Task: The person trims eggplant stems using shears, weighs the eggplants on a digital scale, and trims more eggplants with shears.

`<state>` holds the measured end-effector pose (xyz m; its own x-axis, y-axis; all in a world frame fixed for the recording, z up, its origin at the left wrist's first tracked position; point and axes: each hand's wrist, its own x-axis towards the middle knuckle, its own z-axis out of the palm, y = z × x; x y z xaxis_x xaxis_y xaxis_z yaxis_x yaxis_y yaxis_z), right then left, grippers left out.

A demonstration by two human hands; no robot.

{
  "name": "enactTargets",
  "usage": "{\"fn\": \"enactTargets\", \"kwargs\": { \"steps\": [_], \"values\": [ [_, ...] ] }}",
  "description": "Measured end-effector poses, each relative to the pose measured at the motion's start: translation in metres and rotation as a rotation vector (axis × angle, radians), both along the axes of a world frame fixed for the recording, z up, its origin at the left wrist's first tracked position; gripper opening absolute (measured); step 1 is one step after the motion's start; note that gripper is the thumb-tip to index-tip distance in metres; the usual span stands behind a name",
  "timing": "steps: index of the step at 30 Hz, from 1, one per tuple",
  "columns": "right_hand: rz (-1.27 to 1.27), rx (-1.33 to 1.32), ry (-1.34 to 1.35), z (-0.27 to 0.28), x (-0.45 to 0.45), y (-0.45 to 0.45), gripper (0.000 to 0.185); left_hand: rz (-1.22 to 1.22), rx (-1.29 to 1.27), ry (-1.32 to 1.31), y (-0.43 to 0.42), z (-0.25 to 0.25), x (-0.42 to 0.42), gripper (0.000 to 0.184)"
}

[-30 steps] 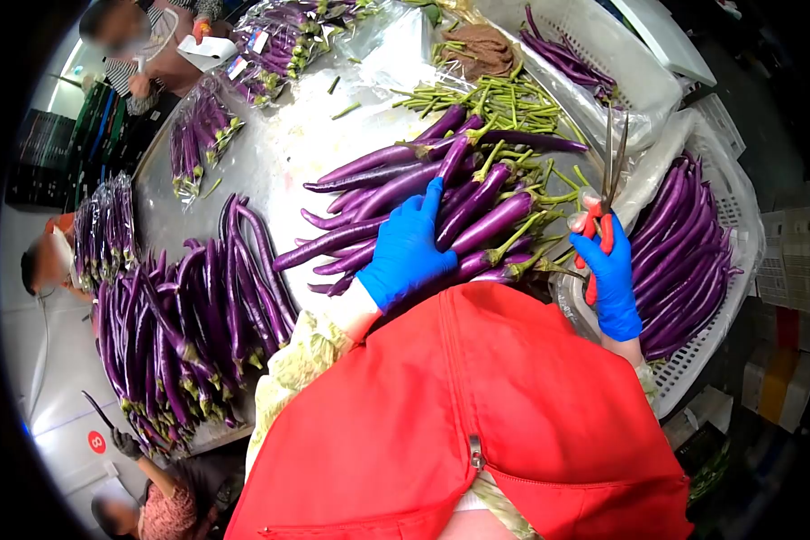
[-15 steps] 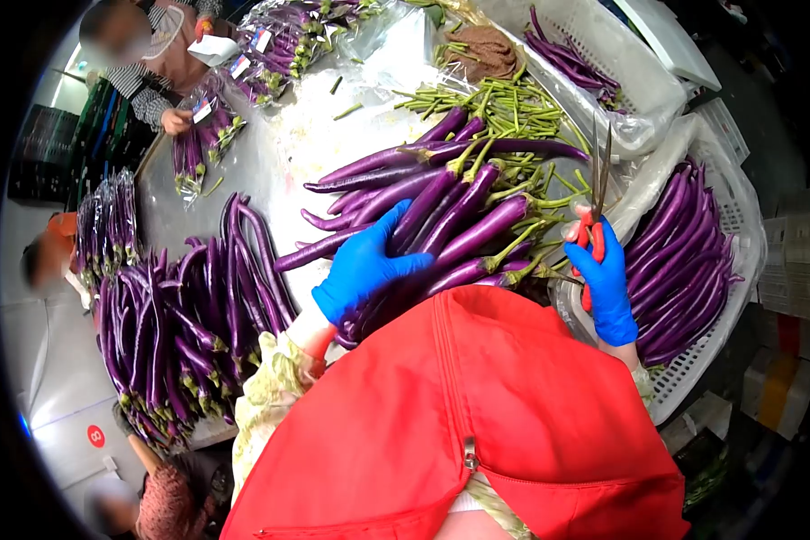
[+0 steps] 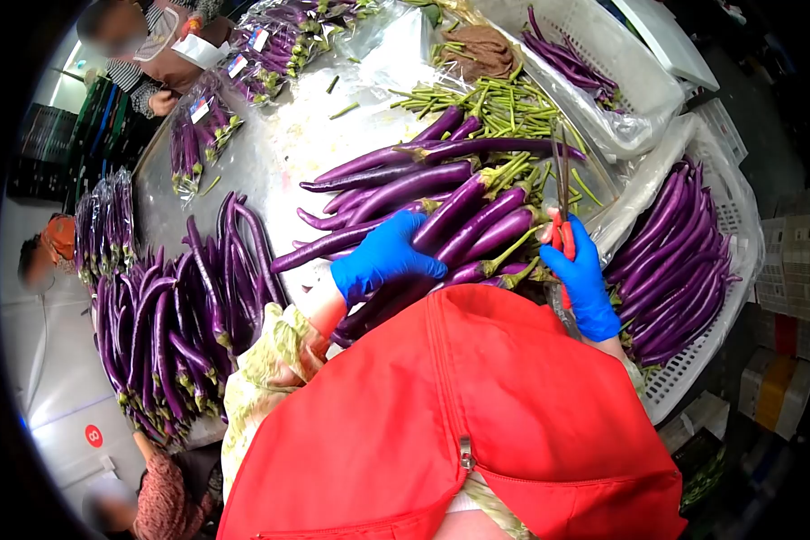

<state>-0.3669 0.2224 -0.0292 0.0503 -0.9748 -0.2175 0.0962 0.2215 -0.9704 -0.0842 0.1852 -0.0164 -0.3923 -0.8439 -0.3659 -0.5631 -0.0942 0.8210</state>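
Observation:
My left hand (image 3: 389, 259), in a blue glove, is wrapped round a bunch of long purple eggplants (image 3: 480, 223) in front of me. Their green stems point to the right. A blue glove also covers my right hand (image 3: 587, 281), which grips red-handled scissors (image 3: 562, 236). The scissor blades point up and away, just right of the stem ends; whether they are parted is hard to make out. More eggplants (image 3: 382, 193) lie under and beyond my left hand. Past them is a heap of cut green stems (image 3: 522, 106).
A lined white crate (image 3: 747, 261) full of eggplants stands at my right, another crate (image 3: 652, 99) beyond it. Loose eggplants (image 3: 166, 337) are piled on the left. Bagged eggplants (image 3: 202, 135) lie at the far left, near a co-worker's hand (image 3: 162, 102). A brown cloth (image 3: 481, 54) sits behind the stems.
My right hand has moved left with the scissors, closer to the stems. My left hand has shifted slightly right with the bunch. The co-worker's hand has drawn back from the bagged eggplants.

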Motion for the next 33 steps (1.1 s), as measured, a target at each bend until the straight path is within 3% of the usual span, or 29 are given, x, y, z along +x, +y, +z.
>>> {"fn": "enactTargets", "kwargs": {
  "steps": [3,5,7,8,12,19,23,25,30,33],
  "values": [
    [0.024,-0.01,0.011,-0.008,0.003,-0.003,0.051,0.043,0.208,0.138,-0.001,0.011,0.0,0.069],
    [0.033,0.003,0.049,-0.013,0.005,-0.003,0.055,0.117,0.384,0.414,-0.006,0.024,-0.002,0.057],
    [0.024,0.002,0.075,-0.02,0.008,-0.004,0.058,0.097,0.325,0.306,-0.023,0.03,-0.004,0.059],
    [0.044,0.002,0.113,-0.018,0.007,-0.006,0.062,0.119,0.32,0.389,-0.026,0.04,-0.011,0.057],
    [0.025,0.01,0.08,-0.022,0.005,-0.008,0.064,-0.068,0.181,-0.077,-0.035,0.028,-0.035,0.054],
    [0.005,-0.019,0.097,-0.027,0.008,-0.008,0.062,-0.108,0.203,-0.083,-0.037,0.017,-0.034,0.053],
    [0.012,-0.062,-0.001,-0.009,0.003,-0.005,0.052,0.028,0.379,0.342,-0.043,0.026,0.005,0.052],
    [0.091,-0.158,-0.019,0.019,-0.004,0.0,0.043,0.17,0.39,0.389,-0.042,0.043,0.033,0.053],
    [0.262,-0.133,0.291,0.022,-0.009,-0.004,0.05,0.32,0.33,0.534,-0.023,0.079,0.067,0.053],
    [0.21,-0.422,0.536,0.037,0.005,-0.014,0.051,0.26,0.312,0.478,-0.014,0.092,0.063,0.053]
  ]
}}
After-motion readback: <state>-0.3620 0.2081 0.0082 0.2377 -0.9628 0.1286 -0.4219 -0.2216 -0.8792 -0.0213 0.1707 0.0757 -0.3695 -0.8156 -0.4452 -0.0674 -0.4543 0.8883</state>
